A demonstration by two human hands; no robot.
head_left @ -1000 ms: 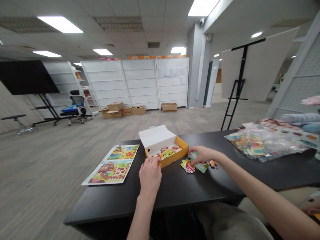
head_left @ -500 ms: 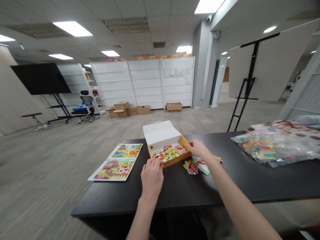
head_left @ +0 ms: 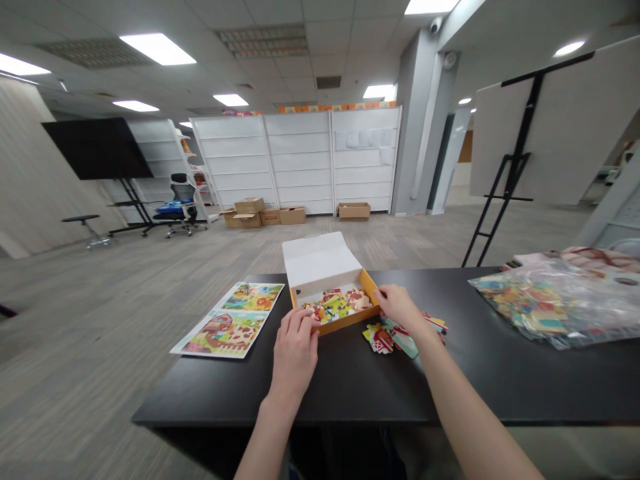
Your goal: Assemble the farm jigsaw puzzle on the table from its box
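A yellow-sided puzzle box (head_left: 350, 321) sits on the black table, its white lid (head_left: 320, 260) tipped back. Jumbled jigsaw pieces (head_left: 340, 303) fill the bottom of the box. My left hand (head_left: 294, 347) is closed over the near left corner, fingertips on the rim. At the right wall, my right hand (head_left: 399, 308) grips the edge between thumb and fingers. Several larger puzzle pieces (head_left: 380, 339) lie loose on the table below my right hand, partly hidden under the forearm. Left of the box is a printed picture sheet (head_left: 225, 327) with animal scenes.
Clear plastic bags of colourful pieces (head_left: 545, 303) lie on the right of the black table (head_left: 345, 393). Behind the table stand a whiteboard on a stand (head_left: 520, 133), cardboard boxes (head_left: 250, 212), white shelving (head_left: 297, 163), an office chair (head_left: 180, 203) and a large screen (head_left: 100, 150).
The camera view has shifted slightly. Both hands stay on the box, which hardly moves. More of the loose pieces shows beyond my right forearm.
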